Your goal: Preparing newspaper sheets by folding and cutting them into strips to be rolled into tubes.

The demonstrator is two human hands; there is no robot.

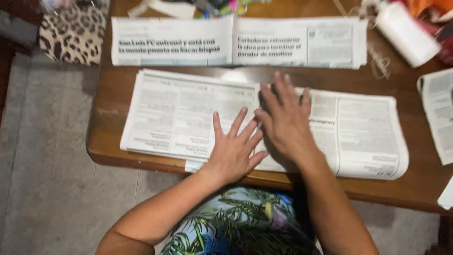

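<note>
Folded newspaper (174, 113) flat on the wooden counter (406, 184), filling the middle of the frame, long axis left to right, slightly tilted so the right end sits lower in the picture than the left. Near long edge close along the counter's front edge; rounded fold at the lower right end.

Left hand (233, 151) palm down on the paper at centre, fingers spread wide and pointing toward the top of the frame, grip holding nothing, just pressing flat. Right hand (285, 120) just beside it and a little higher in the frame, also palm down, fingers spread and pointing up, a bit blurred; grip likewise flat and holding nothing. Thumb sides of the two hands touching or nearly so, hard to tell which.

Second newspaper (236, 41) across the upper part of the frame, parallel to the first, long axis also left to right, bold headlines facing the camera. White plastic bottle (406, 33) lying tilted at the upper right. More newsprint (439, 113) at the right edge. Leopard-print cushion (71, 33) at the upper left, off the counter. Grey floor (42, 165) at left; leaf-print clothing (240, 222) at bottom centre.
</note>
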